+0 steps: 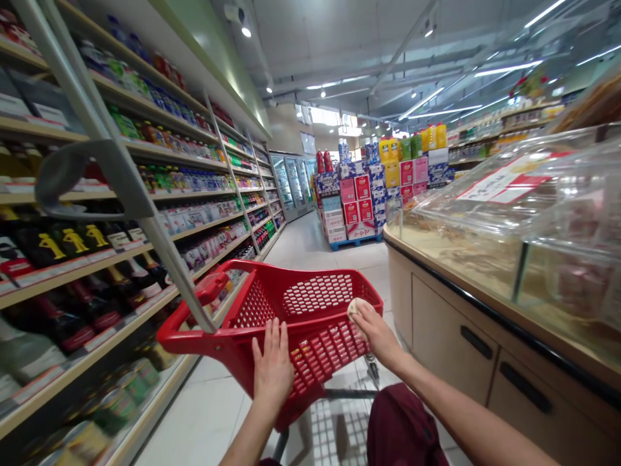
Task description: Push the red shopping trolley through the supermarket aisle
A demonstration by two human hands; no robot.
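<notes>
A red plastic shopping cart with a perforated basket stands in front of me in the aisle. My left hand lies against its near side, fingers stretched out and holding nothing. At the basket's right end, my right hand grips a small off-white cloth or pad. That pad touches the cart's upper rim, partly hidden under my fingers; its exact kind is hard to tell.
A slanted metal pole with a grey handle crosses the view at left, before shelves of bottles. On the right is a wooden counter with clear plastic-covered goods. Stacked boxes stand on a blue pallet ahead.
</notes>
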